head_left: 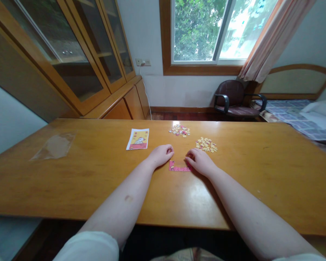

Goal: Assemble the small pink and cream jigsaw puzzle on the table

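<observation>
A partly joined strip of pink jigsaw puzzle [179, 169] lies on the table in front of me, with its left end turning upward. My left hand [162, 155] rests just above that left corner, fingers curled together; whatever might be between them is hidden. Over the strip's right end is my right hand [199, 161], its thumb and fingers bent close around a puzzle piece that is mostly covered. Loose yellow pieces [206, 144] lie just beyond the right hand. Farther back is a pile of pink, white and yellow pieces [179, 130].
A picture card [138, 139] with a yellow and pink cartoon lies left of the pieces. A clear plastic bag [55, 146] is flat on the left of the wooden table [97, 174]. Beyond the table stand a glass-door cabinet [97, 54] and an armchair [233, 98].
</observation>
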Available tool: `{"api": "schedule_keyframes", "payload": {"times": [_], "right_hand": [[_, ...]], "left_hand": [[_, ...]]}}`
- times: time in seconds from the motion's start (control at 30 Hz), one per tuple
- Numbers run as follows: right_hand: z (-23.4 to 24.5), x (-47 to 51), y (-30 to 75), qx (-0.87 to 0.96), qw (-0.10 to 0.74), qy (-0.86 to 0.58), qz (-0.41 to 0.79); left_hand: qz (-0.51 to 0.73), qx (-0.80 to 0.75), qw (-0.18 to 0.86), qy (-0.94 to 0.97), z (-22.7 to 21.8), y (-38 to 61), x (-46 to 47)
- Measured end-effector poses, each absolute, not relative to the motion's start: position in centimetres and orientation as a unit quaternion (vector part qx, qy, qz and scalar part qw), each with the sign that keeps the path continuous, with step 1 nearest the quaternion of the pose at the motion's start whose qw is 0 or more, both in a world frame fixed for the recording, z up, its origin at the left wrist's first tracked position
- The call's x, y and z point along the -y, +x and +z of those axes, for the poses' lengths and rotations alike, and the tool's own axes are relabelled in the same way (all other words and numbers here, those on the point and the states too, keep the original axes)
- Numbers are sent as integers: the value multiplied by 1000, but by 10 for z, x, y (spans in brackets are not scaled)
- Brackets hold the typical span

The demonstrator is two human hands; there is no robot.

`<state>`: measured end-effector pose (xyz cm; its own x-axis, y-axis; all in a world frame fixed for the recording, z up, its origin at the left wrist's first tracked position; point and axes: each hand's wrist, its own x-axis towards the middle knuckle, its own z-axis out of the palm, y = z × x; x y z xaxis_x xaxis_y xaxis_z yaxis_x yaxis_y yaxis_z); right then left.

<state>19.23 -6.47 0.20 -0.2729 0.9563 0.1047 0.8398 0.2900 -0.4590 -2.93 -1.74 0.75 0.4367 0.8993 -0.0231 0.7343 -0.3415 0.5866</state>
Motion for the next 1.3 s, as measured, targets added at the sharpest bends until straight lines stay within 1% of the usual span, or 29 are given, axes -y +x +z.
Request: {"api": "schedule_keyframes", "payload": {"times": [0.2,0.33,0.43,0.5,0.63,0.77,0.87,0.97,1.03,1.17,1.23,1.3], "right_hand": [[-2,58,192,753,194,-607,165],[-4,54,191,729,205,-627,183],[-3,50,191,683,233,-662,200],[-2,46,190,668,231,-677,202],[0,35,189,668,193,-695,182],[-2,27,187,678,192,-695,144],[-5,28,186,684,192,-690,139],[-7,28,187,688,216,-677,147],[-7,26,192,693,244,-660,153],[-3,16,218,647,322,-676,147],[2,11,235,606,339,-705,145],[8,10,249,580,334,-729,142]], "left_hand": [[278,-512,340,738,-11,-34,0],[330,-500,396,696,-14,-37,-7],[367,-506,420,659,-14,-37,-9],[381,-507,434,640,-14,-37,-9],[376,-513,460,620,-14,-36,-11],[330,-544,483,602,-10,-32,-17],[338,-571,495,561,-8,-29,-22],[411,-555,495,527,-9,-30,-25],[428,-541,504,520,-9,-32,-24],[396,-517,520,553,-7,-36,-21],[373,-512,505,585,-5,-35,-21],[361,-515,476,615,-2,-34,-22]]}}
